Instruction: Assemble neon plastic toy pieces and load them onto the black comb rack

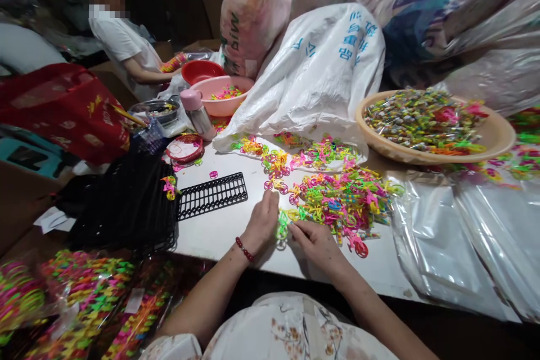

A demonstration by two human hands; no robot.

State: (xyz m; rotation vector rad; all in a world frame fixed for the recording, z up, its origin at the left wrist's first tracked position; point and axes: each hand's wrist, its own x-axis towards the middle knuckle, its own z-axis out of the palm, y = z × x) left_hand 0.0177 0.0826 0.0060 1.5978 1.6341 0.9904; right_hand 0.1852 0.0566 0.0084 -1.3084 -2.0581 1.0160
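A small green plastic toy bicycle (pixel 282 226) is between my two hands, close above the white table. My right hand (pixel 314 241) pinches its right side between thumb and index finger. My left hand (pixel 264 220), with a red bead bracelet at the wrist, is closed at its left side; the fingertips face away, so what they grip is hidden. Beyond my fingers lie yellow and pink toy pieces with wheels (pixel 275 167). To the right spreads a pile of bright toy pieces (pixel 343 199). A black slotted plastic rack (pixel 213 196) lies to my left.
A white woven sack (pixel 320 62) spills pieces onto the table. A full tan basin (pixel 502 132) stands right, above clear plastic bags (pixel 430 225). Black stacked racks (pixel 126 202), a pink-lidded bottle (pixel 198 115) and a pink basin (pixel 242 83) are left. A person (pixel 126 48) sits beyond.
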